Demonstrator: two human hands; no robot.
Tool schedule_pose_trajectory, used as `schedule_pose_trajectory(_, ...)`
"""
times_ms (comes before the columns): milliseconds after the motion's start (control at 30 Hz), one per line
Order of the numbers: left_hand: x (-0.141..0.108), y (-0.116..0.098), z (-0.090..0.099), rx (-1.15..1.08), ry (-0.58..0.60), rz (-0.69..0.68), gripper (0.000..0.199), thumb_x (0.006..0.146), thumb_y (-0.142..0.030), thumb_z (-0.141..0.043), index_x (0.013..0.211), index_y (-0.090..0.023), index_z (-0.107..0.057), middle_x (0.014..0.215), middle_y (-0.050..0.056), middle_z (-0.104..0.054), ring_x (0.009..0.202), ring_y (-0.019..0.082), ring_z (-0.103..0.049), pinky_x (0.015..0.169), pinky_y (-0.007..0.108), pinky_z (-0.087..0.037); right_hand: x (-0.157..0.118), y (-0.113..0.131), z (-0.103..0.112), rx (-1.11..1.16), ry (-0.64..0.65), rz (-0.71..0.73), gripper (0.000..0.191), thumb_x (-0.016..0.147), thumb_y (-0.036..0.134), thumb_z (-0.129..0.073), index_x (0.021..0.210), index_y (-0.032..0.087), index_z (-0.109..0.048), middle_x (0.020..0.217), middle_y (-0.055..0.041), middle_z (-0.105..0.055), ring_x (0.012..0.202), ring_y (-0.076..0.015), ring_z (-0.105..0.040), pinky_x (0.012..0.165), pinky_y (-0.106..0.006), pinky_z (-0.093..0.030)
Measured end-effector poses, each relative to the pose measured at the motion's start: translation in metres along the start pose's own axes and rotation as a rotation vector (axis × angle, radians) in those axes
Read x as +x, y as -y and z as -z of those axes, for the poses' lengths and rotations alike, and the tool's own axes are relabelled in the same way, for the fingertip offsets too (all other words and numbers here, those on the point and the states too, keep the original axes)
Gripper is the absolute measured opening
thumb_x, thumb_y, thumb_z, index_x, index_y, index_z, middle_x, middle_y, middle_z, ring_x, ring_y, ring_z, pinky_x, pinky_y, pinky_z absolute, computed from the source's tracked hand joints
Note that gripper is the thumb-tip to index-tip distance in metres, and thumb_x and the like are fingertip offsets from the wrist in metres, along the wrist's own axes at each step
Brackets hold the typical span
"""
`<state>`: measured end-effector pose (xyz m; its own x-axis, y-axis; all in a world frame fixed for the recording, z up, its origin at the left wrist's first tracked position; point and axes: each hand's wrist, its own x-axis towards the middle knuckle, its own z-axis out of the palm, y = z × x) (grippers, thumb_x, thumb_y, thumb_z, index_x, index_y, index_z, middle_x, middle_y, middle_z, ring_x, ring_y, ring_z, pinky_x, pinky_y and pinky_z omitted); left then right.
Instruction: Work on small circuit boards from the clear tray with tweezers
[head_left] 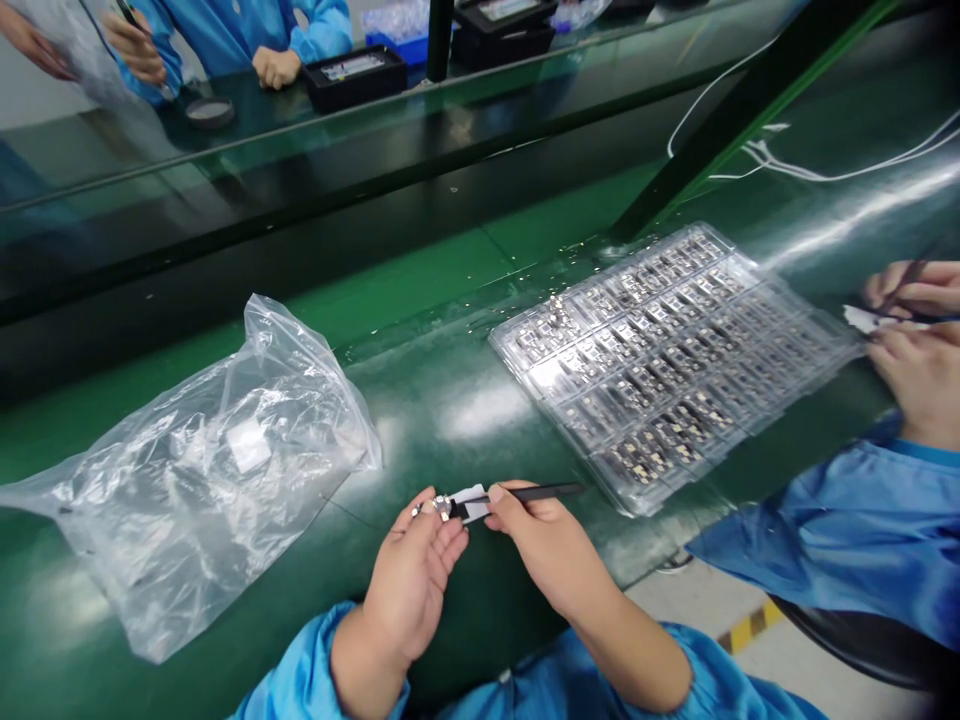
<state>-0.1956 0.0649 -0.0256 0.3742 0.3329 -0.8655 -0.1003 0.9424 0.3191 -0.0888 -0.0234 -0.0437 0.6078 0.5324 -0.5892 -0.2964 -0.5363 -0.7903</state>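
My left hand (409, 570) pinches a small electronic part (442, 508) with shiny metal bits between thumb and fingers. Beside it, a black-and-white flat piece (472, 502) reaches toward my other hand; whether it is joined to the metal part I cannot tell. My right hand (544, 540) grips black tweezers (553, 491), their tips at the small part. To the right of my hands, a clear plastic tray (551, 376) holds rows of many small metal parts.
A clear plastic bag (247, 520) lies left on the green table (420, 410). A co-worker's hands (919, 350) work at the right edge. Across a divider, another person's hand (276, 67) rests near a black box (356, 80). A dark green post (712, 130) and white cables (795, 170) stand behind the tray.
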Motion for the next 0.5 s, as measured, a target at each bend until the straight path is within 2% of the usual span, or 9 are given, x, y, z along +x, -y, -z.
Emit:
schedule_pose_trajectory(200,0.002,-0.002,0.004,-0.022,0.085,0.015,0.021,0.081,-0.026,-0.053,0.098,-0.015,-0.046,0.083,0.005,-0.060,0.076,0.013,-0.059,0.080,0.028,-0.045,-0.004,-0.008,-0.010,0.219,-0.020,-0.007,0.039,0.076,0.052,-0.056,0.087,0.015,-0.058,0.086,-0.0051,-0.061,0.080,-0.0177,-0.058,0.080,-0.032,-0.048)
schedule_pose_trajectory(333,0.003,-0.002,0.004,-0.047,0.172,0.033,0.027,0.081,-0.033,-0.051,0.100,-0.015,-0.046,0.086,0.009,-0.061,0.081,0.016,-0.059,0.081,0.029,-0.044,-0.008,-0.004,-0.023,0.375,0.006,-0.010,0.036,0.076,0.049,-0.058,0.088,0.015,-0.057,0.091,-0.0065,-0.060,0.088,-0.0199,-0.057,0.080,-0.033,-0.049)
schedule_pose_trajectory(500,0.004,-0.003,0.004,-0.093,0.178,0.058,0.031,0.083,-0.040,-0.046,0.097,-0.013,-0.049,0.083,0.009,-0.061,0.076,0.016,-0.059,0.078,0.028,-0.044,-0.009,-0.004,-0.031,0.431,0.033,0.010,0.033,0.078,0.046,-0.056,0.087,0.014,-0.056,0.090,-0.0076,-0.061,0.089,-0.0204,-0.058,0.080,-0.033,-0.050)
